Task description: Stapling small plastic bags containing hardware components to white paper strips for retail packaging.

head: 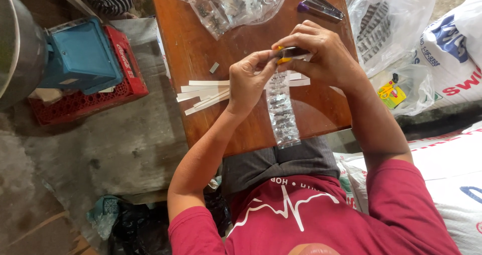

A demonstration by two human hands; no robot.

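Observation:
Over a brown wooden table (201,49), my left hand (248,79) and my right hand (324,51) meet at the top end of a long clear plastic strip of small packets (282,112). The strip hangs down toward my lap. My right hand grips a small dark tool with a yellow part (287,53) at the strip's top, and my left hand's fingers pinch the same end. Several thin white paper strips (206,94) lie on the table just under my hands.
A clear plastic bag of small dark items (231,4) and a purple-handled stapler (320,5) lie at the table's far end. A blue box on a red crate (85,64) stands on the floor at left. White sacks (447,49) and plastic bags crowd the right.

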